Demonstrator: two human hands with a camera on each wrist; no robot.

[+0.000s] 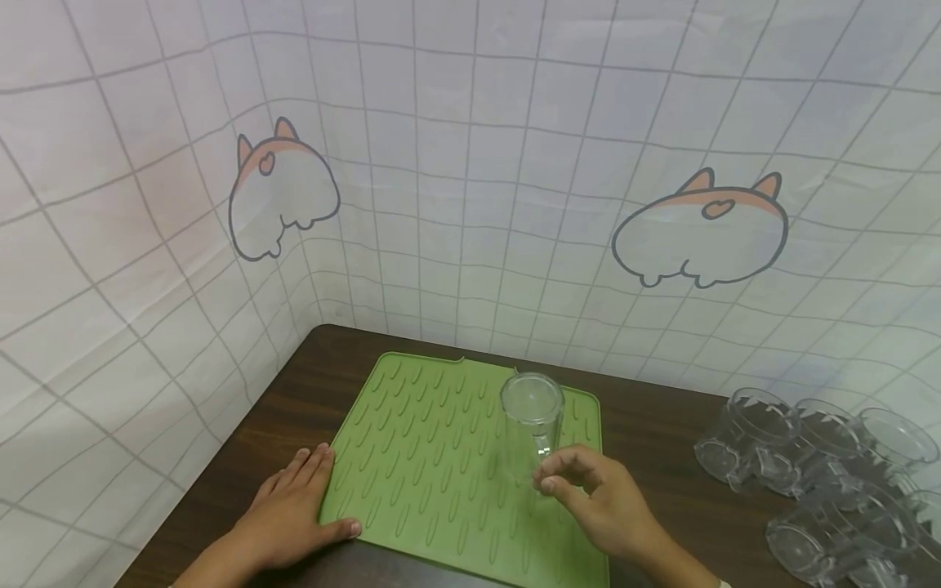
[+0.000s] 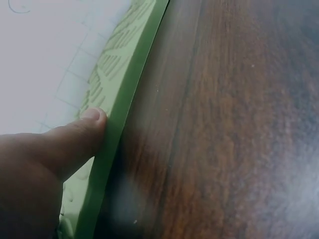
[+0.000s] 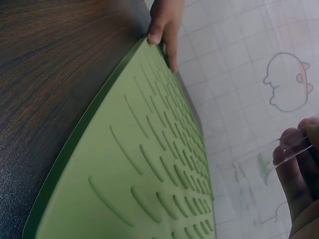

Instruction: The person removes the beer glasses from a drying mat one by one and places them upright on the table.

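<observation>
A clear glass mug (image 1: 524, 449) is above or on the right part of a green ridged mat (image 1: 412, 457); whether it touches the mat I cannot tell. My right hand (image 1: 606, 498) pinches the mug's handle between thumb and fingers. In the right wrist view, the fingers (image 3: 294, 169) close on a clear edge of the glass, faint against the wall. My left hand (image 1: 290, 510) rests at the mat's front left corner, fingers extended along its left side. Its thumb (image 2: 82, 137) lies on the mat's front rim in the left wrist view.
Several more clear mugs (image 1: 838, 441) stand grouped at the right of the dark wooden table (image 1: 654, 433). A white gridded wall covering (image 1: 470, 204) with cartoon animal drawings rises behind and to the left.
</observation>
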